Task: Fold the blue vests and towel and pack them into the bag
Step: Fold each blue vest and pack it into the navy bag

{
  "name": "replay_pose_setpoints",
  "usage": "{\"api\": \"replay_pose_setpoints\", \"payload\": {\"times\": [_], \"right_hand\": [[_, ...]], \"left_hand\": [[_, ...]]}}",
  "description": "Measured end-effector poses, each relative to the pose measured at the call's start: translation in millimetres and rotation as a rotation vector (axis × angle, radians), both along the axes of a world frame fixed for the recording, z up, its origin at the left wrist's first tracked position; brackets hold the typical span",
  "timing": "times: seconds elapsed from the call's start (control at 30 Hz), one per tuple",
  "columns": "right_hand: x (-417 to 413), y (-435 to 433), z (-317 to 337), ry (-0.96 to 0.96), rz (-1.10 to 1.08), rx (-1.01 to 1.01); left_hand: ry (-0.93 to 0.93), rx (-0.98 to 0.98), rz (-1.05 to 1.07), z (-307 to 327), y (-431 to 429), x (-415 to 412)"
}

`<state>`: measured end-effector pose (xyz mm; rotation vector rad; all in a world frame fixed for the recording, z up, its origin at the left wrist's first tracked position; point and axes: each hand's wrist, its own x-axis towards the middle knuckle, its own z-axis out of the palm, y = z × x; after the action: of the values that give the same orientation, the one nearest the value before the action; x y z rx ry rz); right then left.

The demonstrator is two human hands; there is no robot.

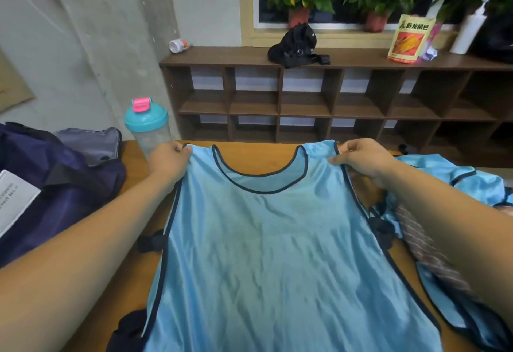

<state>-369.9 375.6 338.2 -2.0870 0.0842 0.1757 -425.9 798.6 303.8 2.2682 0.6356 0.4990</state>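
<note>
Pinching one shoulder strap of the blue vest (266, 240) with the left hand (169, 163), the other strap with the right hand (363, 160). Holding it spread over the middle of the desk (255, 154), top near the far edge. Looks slippery: could slide out of a loose pinch and bunch up. Could also bump the bottle (147, 127) at the far left corner, or drag the towel (427, 251) and second vest (466, 182) by the right edge. Bag (69, 193) open at the left edge.

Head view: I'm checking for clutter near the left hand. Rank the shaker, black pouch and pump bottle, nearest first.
1. Shaker, on the table just behind the left hand.
2. Black pouch, middle of the shelf top.
3. Pump bottle, far right of the shelf top.
</note>
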Motion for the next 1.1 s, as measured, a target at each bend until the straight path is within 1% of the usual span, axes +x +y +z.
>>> {"api": "replay_pose_setpoints", "payload": {"times": [0.1,0.23,0.33,0.4,0.43,0.5,0.57,0.6,0.67,0.73,0.8,0.9,0.93,0.97,1.03,1.1], "right_hand": [[5.8,4.0,2.7,-0.065,-0.124,0.034],[0.1,10.4,-3.8,0.0,-0.052,-0.068],[0.1,10.6,-7.5,0.001,-0.009,-0.161],[-0.1,11.4,-6.6,0.004,-0.006,-0.188],[1.0,11.3,-6.6,0.0,-0.019,-0.192],[5.9,10.1,-7.1,-0.061,-0.074,-0.175],[10.1,10.9,-7.1,-0.137,-0.125,-0.142],[11.2,12.3,-8.5,-0.15,-0.116,-0.162],[10.7,15.8,-13.0,-0.124,-0.075,-0.223],[9.1,18.2,-16.0,-0.108,-0.04,-0.265],[10.0,18.8,-16.1,-0.119,-0.029,-0.319],[9.4,18.5,-14.6,-0.105,-0.059,-0.34],[8.1,18.9,-14.2,-0.129,-0.073,-0.356],[6.6,19.5,-14.4,-0.194,-0.078,-0.388],[4.5,22.0,-17.6,-0.41,-0.059,-0.508],[2.0,28.4,-18.3,-0.594,0.032,-0.662]], "left_hand": [[-0.035,0.018,0.023,4.4,0.3,3.9],[0.04,0.018,-0.016,-8.7,-0.4,2.6],[0.081,-0.023,-0.054,-10.2,0.1,0.8],[0.115,-0.072,-0.081,-7.7,-0.8,-0.2],[0.116,-0.089,-0.09,-6.0,-1.3,0.1],[0.061,-0.097,-0.083,-3.4,0.3,1.9],[0.013,-0.064,-0.068,-2.3,3.3,4.4],[0.021,-0.043,-0.067,-3.4,4.0,4.8],[0.06,-0.006,-0.071,-8.8,4.0,5.8],[0.06,0.02,-0.061,-11.2,0.5,3.5],[0.023,0.043,-0.049,-10.0,-5.5,-1.2],[-0.054,0.195,-0.057,-7.7,-17.1,-8.5],[-0.088,0.258,-0.085,-6.4,-21.9,-10.4],[-0.12,0.318,-0.132,-4.7,-27.6,-11.9],[-0.148,0.415,-0.28,-0.2,-39.9,-12.4],[-0.111,0.414,-0.481,4.8,-54.9,-10.4]]}}
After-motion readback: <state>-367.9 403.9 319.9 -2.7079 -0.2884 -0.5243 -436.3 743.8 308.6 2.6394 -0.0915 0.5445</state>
